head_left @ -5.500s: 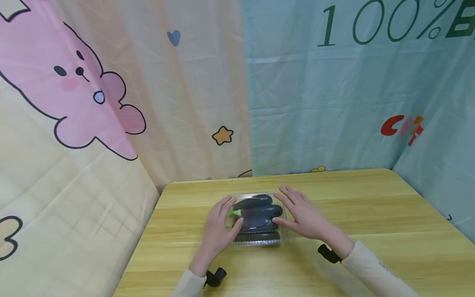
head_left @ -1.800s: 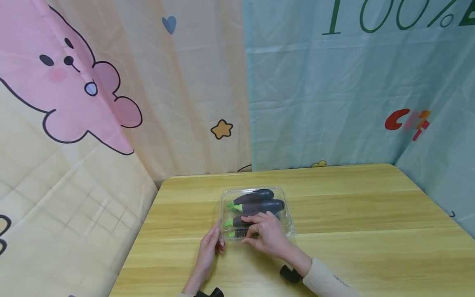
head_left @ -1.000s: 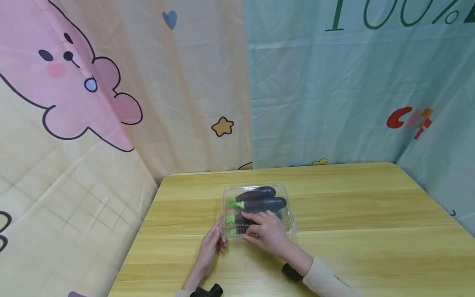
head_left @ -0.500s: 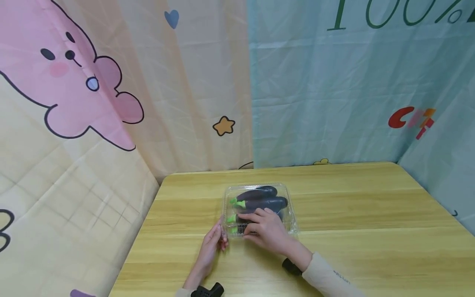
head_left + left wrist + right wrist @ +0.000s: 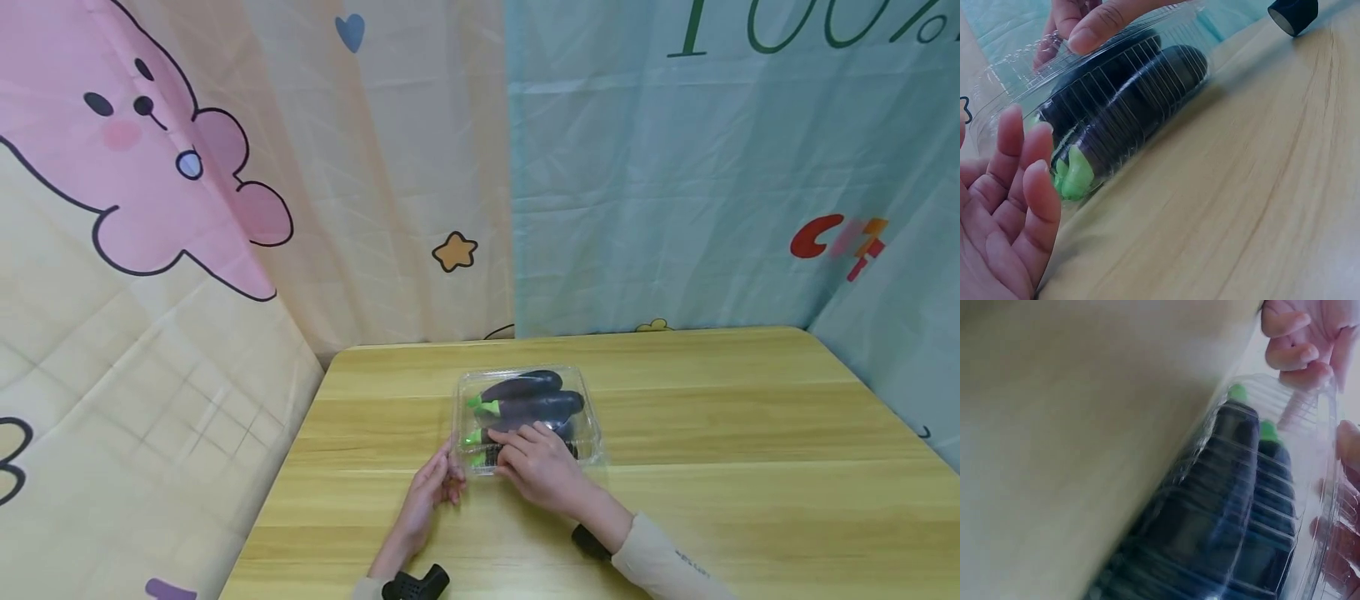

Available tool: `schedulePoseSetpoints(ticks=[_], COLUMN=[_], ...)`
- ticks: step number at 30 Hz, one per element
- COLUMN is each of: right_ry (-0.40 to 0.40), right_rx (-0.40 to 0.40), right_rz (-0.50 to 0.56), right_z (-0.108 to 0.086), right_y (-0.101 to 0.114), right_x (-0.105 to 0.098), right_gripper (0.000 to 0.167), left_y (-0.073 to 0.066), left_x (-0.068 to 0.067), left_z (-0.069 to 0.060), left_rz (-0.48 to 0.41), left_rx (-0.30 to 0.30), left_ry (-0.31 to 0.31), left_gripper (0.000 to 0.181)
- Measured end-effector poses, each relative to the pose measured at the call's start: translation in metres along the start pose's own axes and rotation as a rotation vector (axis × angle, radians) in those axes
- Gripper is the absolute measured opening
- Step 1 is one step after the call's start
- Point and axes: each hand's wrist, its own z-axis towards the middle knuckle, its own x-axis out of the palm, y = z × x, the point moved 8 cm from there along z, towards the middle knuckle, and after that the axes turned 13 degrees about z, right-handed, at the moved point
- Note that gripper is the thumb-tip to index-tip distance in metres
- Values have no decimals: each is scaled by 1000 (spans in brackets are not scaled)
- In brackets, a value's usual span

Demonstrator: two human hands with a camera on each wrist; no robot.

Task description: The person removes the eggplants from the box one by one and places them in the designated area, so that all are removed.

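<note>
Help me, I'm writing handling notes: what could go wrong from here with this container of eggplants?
The right hand grips the near rim of the clear plastic container; the thin-looking plastic might bend or crack if forced. The left hand is only at the left near corner, so the container could swivel on the table. The eggplants lie side by side, so they might roll or shift if it tips.

The table (image 5: 720, 417) is backed by a peach curtain (image 5: 408, 167), on which a heart (image 5: 350, 33) and a star (image 5: 454, 252) are printed above the table's far edge. A pink bear (image 5: 161, 179) is printed up and left of the table's far left corner. Behind the table's right half, a blue curtain (image 5: 645, 200) is hung, marked with "100%" (image 5: 802, 21) high above the table and a red shape (image 5: 804, 237) over its far right corner.
</note>
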Motion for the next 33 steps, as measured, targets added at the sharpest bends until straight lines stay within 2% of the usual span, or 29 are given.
schedulePoseSetpoints(ticks=[5,9,14,20,28,33], right_ry=[19,10,38,45,44,87], right_rx=[-9,-14,6,-10,-107,-142], right_rz=[-64,-74,-71,-106,-138,-126], right_z=[-1,-1,-1,-2,4,11], right_y=[-1,-3,-5,-2,5,12], right_x=[2,1,0,-1,0,6], right_gripper=[18,19,18,18,11,14], left_y=[-1,-1,2,-1,4,2], left_x=[2,5,6,5,2,4], left_z=[-1,1,2,2,4,4], left_rz=[-36,-46,-23,-1,-35,-44], left_rx=[8,47,70,106,42,57], left_ry=[52,96,64,25,-17,-1], left_gripper=[52,59,63,63,60,61])
